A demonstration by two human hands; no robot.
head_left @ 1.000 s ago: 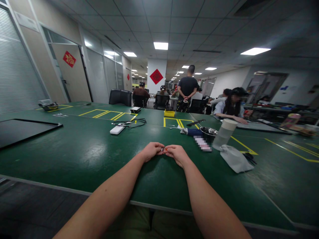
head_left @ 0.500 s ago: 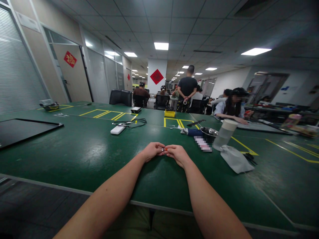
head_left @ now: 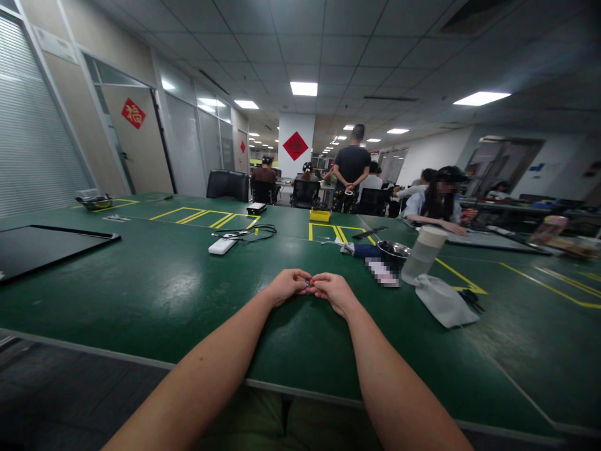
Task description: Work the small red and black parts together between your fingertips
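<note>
My left hand and my right hand meet fingertip to fingertip just over the green table. Pinched in my right fingers is a small orange piece. My left fingers are closed on a small silvery piece, which sits right against the orange one. Both pieces are tiny and mostly covered by fingertips, so I cannot tell their kind or whether they are joined.
Right of my hands are a blurred-out flat item, a metal bowl, a translucent cylinder and a grey pouch. A white power bank-like block with black cable lies ahead left. A person sits at the table's right side.
My hands stay in nearly the same place. The silvery piece shows less between the fingertips than before, and the fingers have shifted slightly.
</note>
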